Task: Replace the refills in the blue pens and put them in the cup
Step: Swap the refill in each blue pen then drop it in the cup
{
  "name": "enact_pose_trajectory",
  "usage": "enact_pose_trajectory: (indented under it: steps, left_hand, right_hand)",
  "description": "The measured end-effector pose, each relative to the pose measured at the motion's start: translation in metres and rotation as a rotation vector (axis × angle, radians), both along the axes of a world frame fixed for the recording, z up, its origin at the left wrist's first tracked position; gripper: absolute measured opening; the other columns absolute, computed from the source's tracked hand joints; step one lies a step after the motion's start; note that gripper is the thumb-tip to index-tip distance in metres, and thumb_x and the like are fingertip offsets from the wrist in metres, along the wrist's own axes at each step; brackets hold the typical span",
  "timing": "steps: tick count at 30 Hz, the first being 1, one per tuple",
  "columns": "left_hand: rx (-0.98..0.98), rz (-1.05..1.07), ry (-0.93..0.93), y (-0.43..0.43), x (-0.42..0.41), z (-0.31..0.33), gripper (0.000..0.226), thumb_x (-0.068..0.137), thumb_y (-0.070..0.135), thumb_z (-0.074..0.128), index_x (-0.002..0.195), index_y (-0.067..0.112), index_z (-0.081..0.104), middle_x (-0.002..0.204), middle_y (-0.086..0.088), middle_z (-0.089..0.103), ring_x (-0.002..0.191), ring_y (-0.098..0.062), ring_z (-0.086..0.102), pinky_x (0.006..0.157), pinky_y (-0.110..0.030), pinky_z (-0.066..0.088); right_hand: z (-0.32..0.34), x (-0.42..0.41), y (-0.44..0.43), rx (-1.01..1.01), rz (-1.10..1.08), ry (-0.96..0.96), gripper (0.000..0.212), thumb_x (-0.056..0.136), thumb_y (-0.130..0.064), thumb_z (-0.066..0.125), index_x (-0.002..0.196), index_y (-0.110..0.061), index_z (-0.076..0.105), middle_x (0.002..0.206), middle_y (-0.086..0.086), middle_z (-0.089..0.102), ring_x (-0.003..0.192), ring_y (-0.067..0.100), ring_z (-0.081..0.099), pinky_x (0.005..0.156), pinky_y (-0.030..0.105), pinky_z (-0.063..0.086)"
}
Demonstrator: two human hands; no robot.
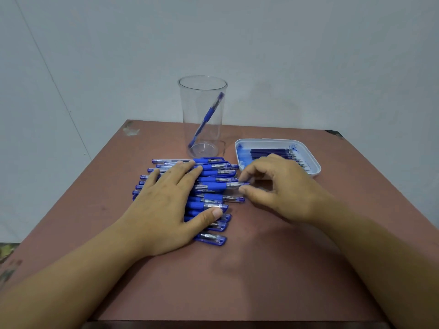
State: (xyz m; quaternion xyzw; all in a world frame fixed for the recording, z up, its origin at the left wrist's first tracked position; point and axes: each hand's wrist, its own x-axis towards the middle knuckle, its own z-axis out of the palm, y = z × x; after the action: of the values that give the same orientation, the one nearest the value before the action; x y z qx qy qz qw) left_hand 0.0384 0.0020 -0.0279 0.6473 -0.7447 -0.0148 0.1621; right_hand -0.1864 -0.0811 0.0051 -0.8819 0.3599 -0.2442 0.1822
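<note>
**No legible writing**

Nothing here can be read. The pale bands on the barrels of the blue pens [215, 186] carry faint marks, too small and blurred to make out. The clear cup [190, 110], the white tray [268, 140] and the bench [261, 269] show no legible print.

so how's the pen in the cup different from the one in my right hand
The cup pen leans steeply in the cup; the pinched pen lies flat among the pile. No hand touches the cup pen; the right hand pinches the pinched pen's end. Both are blue.
</note>
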Motion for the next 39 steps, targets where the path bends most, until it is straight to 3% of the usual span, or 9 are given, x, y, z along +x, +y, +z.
enact_pose_trajectory:
  steps: [3,7,12,17,21,23,27,34,39]
  left_hand:
    - [-0.062,-0.025,0.009,-0.001,0.001,0.005,0.095,0.079,0.085,0.014,0.154,0.028,0.020,0.161,0.011,0.017,0.148,-0.007,0.009,0.122,-0.047,0.003]
    - [-0.236,-0.152,0.009,-0.009,-0.005,0.021,0.071,0.089,0.071,0.036,0.144,0.027,0.043,0.150,0.010,0.040,0.141,-0.007,0.030,0.119,-0.046,0.017]
    - [-0.281,-0.328,0.042,-0.028,-0.020,0.040,0.045,0.090,0.054,0.049,0.127,0.030,0.060,0.118,0.016,0.065,0.107,0.000,0.055,0.089,-0.013,0.041]
    - [-0.188,-0.318,0.236,-0.038,-0.030,0.031,0.029,0.089,0.044,0.062,0.117,0.038,0.065,0.094,0.030,0.065,0.082,0.015,0.056,0.073,-0.006,0.042]
    - [-0.170,-0.310,0.326,-0.037,-0.030,0.027,0.020,0.085,0.039,0.069,0.105,0.040,0.067,0.079,0.025,0.065,0.068,-0.001,0.060,0.061,-0.009,0.042]
    - [-0.182,-0.310,0.362,-0.036,-0.031,0.029,0.017,0.084,0.036,0.070,0.101,0.039,0.068,0.073,0.030,0.060,0.061,0.004,0.056,0.056,-0.005,0.038]
    - [-0.160,-0.350,0.390,-0.036,-0.031,0.031,0.019,0.089,0.017,0.069,0.105,0.026,0.072,0.072,0.043,0.055,0.062,0.018,0.053,0.060,0.001,0.035]
    - [-0.090,-0.377,0.421,-0.037,-0.027,0.032,0.023,0.092,0.020,0.061,0.112,0.027,0.071,0.071,0.034,0.062,0.062,0.011,0.058,0.061,-0.002,0.038]
    - [-0.030,-0.367,0.449,-0.037,-0.025,0.031,0.027,0.094,0.024,0.058,0.117,0.035,0.068,0.084,0.015,0.072,0.080,-0.006,0.069,0.068,-0.017,0.051]
  right_hand:
    - [0.007,-0.013,-0.005,0.035,-0.054,-0.051,0.018,0.084,-0.028,0.072,0.082,-0.041,0.059,0.082,-0.017,0.063,0.085,-0.003,0.057,0.071,0.005,0.039]
    - [0.013,-0.028,-0.009,0.086,-0.057,-0.146,0.011,0.082,-0.029,0.073,0.083,-0.037,0.065,0.084,-0.020,0.065,0.081,0.001,0.061,0.073,0.008,0.042]
    - [0.016,-0.032,-0.007,0.078,-0.006,-0.211,0.014,0.080,-0.021,0.075,0.084,-0.031,0.067,0.086,-0.013,0.067,0.082,0.006,0.062,0.077,0.011,0.045]
    - [0.011,-0.029,-0.007,0.060,-0.011,-0.215,0.020,0.080,-0.020,0.077,0.083,-0.035,0.064,0.088,-0.015,0.067,0.081,0.007,0.063,0.073,0.018,0.049]
    - [0.006,-0.025,-0.008,0.148,0.024,-0.249,0.010,0.082,-0.021,0.074,0.084,-0.029,0.068,0.081,-0.009,0.068,0.071,0.004,0.062,0.068,0.013,0.048]
    - [0.005,-0.022,-0.008,0.166,0.037,-0.272,0.010,0.083,-0.019,0.073,0.083,-0.027,0.068,0.079,-0.010,0.069,0.068,0.002,0.061,0.066,0.011,0.046]
    - [0.003,-0.018,-0.010,0.208,0.023,-0.324,0.012,0.081,-0.015,0.074,0.079,-0.026,0.068,0.072,-0.022,0.068,0.065,-0.005,0.062,0.063,0.008,0.044]
    - [0.001,-0.020,-0.008,0.089,0.056,-0.286,0.013,0.085,-0.013,0.071,0.080,-0.025,0.068,0.081,-0.019,0.070,0.070,-0.002,0.064,0.065,0.007,0.043]
    - [0.003,-0.020,-0.006,0.004,0.062,-0.248,0.010,0.082,-0.025,0.065,0.080,-0.035,0.063,0.087,-0.017,0.069,0.076,0.002,0.065,0.067,0.008,0.044]
